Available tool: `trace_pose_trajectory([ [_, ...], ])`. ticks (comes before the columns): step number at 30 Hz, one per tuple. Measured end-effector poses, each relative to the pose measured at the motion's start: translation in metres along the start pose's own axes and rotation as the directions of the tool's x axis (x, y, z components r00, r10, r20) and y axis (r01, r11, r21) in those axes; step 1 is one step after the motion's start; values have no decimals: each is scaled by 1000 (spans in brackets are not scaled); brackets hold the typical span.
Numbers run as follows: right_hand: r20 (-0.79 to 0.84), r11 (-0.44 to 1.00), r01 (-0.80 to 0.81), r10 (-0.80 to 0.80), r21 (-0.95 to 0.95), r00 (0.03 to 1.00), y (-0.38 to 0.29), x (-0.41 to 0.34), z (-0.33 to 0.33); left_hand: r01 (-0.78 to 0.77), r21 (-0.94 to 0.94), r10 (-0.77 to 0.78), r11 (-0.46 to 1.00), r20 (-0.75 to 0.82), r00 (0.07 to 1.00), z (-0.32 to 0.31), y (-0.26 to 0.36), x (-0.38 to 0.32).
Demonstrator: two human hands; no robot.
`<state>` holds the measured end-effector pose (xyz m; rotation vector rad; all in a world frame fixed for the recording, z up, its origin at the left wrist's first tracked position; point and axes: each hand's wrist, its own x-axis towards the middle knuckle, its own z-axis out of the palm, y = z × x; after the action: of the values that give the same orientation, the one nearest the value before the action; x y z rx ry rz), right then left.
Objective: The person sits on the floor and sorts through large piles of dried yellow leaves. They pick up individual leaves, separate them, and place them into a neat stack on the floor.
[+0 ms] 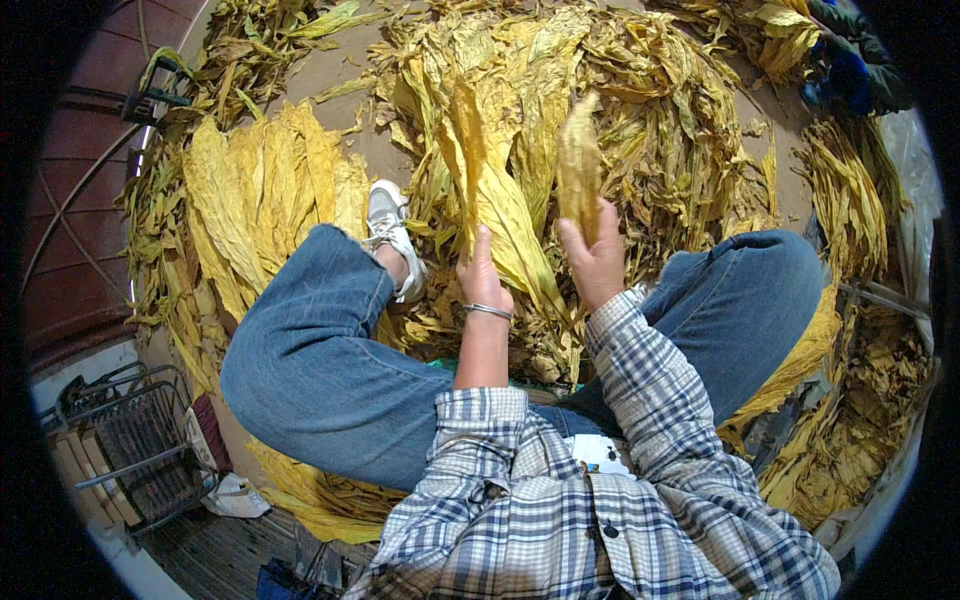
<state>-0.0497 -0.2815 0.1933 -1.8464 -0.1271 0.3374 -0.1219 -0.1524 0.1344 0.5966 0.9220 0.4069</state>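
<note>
My left hand point(484, 281), with a metal bangle at the wrist, grips long yellow dried leaves point(510, 225), likely tobacco, that stand up and fan out past the thumb. To its right, my right hand point(596, 259) holds a smaller yellow-brown leaf point(579, 161) between thumb and fingers; this leaf is blurred. The two hands are apart. Beyond them lies a wide heap of crumpled yellow and brown leaves point(667, 112), spreading between and past my bent knees.
A neat pile of broad yellow leaves point(255, 187) lies at the left, by my shoe point(388, 217). More leaves point(847, 195) lie at the right. A folding metal chair point(135, 442) stands lower left. Another person's dark sleeve point(874, 67) shows at the upper right.
</note>
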Motion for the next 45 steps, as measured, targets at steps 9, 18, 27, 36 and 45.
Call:
trace_pose_trajectory([
  [9, 225, 873, -337, 270, 354, 936, -6, -6, 6, -85, 30, 86, 996, -38, 996, 20, 12, -9],
  [18, 399, 630, -528, 349, 570, 848, -16, -9, -3, -388, 663, 468, 640, 63, 881, 6, 32, -3],
  [27, 469, 713, -567, 368, 411, 803, -8, -9, 1, -150, 202, 104, 968, 220, 970, 25, 46, -31],
  [36, 41, 994, 52, -49, -96, 998, -18, -16, 2, -54, 171, 1, 984, 296, 955, 25, 54, -44],
  [45, -99, 881, -269, 331, 390, 938, 9, 8, -4, -29, 59, 5, 998, 369, 929, 31, 86, -58],
])
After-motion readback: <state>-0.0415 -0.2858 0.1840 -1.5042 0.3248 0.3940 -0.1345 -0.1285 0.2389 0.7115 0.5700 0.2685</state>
